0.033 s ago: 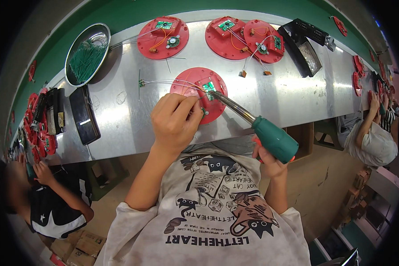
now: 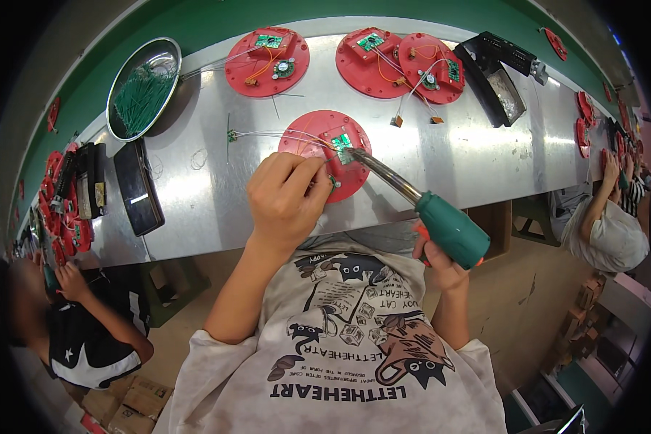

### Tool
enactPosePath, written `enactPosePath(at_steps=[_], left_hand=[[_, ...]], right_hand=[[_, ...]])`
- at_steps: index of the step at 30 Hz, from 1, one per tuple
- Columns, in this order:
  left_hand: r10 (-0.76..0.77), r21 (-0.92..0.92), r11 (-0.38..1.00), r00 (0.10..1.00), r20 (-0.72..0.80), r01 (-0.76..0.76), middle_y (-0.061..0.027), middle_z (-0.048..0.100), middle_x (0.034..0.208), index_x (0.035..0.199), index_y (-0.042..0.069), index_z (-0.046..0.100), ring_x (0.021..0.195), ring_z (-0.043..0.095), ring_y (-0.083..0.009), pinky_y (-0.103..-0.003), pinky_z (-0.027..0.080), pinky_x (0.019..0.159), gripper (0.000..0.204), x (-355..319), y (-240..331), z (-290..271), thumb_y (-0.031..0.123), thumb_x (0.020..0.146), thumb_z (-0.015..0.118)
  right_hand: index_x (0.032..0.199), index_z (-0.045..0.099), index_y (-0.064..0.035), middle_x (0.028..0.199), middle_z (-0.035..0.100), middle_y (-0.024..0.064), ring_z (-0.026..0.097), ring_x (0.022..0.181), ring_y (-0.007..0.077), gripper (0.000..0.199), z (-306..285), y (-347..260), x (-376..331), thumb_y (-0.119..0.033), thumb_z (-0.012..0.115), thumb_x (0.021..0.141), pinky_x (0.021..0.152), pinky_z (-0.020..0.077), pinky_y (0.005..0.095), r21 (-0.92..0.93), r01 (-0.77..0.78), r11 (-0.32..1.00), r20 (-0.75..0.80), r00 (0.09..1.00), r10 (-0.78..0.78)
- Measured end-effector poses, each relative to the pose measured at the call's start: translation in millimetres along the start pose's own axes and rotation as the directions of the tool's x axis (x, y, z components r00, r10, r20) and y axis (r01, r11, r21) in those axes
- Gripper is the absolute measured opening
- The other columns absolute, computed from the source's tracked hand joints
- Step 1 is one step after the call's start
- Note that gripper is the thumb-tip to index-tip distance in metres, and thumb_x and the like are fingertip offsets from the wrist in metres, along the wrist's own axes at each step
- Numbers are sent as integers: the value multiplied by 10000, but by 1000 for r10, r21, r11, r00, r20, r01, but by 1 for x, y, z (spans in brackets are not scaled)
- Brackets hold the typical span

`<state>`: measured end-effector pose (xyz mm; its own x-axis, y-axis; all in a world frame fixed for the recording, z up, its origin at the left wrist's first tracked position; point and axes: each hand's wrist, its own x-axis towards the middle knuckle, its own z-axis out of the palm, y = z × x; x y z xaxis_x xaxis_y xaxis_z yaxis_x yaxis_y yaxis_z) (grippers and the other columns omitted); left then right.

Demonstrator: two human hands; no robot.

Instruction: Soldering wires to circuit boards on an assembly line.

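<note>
— Since the steel tabletop carries everything here, where does the worked piece lie from the two hands?

— Straight ahead of the person, near the front edge: a round red disc with a small green circuit board on its right half. Thin pale wires run off the disc to the left.

— Which hand is nearer to it?

— The left hand. It rests on the lower edge of the disc, knuckles up, fingers curled and pinched together on something small just below the board; I cannot tell what they grip.

— And the other?

— The right hand hangs off the tabletop, below its front edge, wrapped tight around the green handle of a soldering iron. So the hands are well apart.

— How does the iron lie?

— Its long axis slants up and to the left, from the handle at lower right to the metal tip at the board's right edge. Whether the tip touches is too fine to tell.

— The arms?

— The left forearm rises from below, elbow bent; the right forearm stands steeply, wrist cocked inward toward the disc.
</note>
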<state>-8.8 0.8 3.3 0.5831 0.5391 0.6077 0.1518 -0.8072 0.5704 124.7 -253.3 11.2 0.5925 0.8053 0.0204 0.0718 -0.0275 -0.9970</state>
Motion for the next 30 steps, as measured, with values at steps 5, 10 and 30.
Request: enactPosePath(at_steps=[5, 10, 30], left_hand=[[1, 0, 1000, 1000, -5, -1, -67, 606, 750, 828, 28, 716, 638, 584, -251, -377, 461, 569, 150, 1, 0, 1, -22, 699, 774], [-7, -9, 1000, 1000, -5, 7, -70, 608, 754, 854, 25, 717, 637, 581, -250, -373, 459, 564, 155, 1, 2, -1, -22, 717, 771], [53, 58, 997, 995, -84, -48, -101, 660, 831, 903, -13, 735, 708, 609, -271, -370, 482, 604, 155, 10, 19, -32, -60, 760, 772]], right_hand=[[1349, 549, 87, 1116, 679, 199, 627, 617, 196, 498, 2, -4, -1, -203, 654, 958, 566, 493, 312, 23, 58, 998, -60, 997, -57], [1348, 548, 89, 1120, 685, 193, 632, 621, 191, 505, 1, -2, -3, -199, 654, 947, 569, 492, 302, 16, 24, 1000, -54, 998, -23], [1033, 685, 105, 888, 709, 140, 645, 642, 152, 310, 5, 0, -3, -38, 742, 764, 638, 526, 277, 100, -53, 994, -184, 980, 70]])
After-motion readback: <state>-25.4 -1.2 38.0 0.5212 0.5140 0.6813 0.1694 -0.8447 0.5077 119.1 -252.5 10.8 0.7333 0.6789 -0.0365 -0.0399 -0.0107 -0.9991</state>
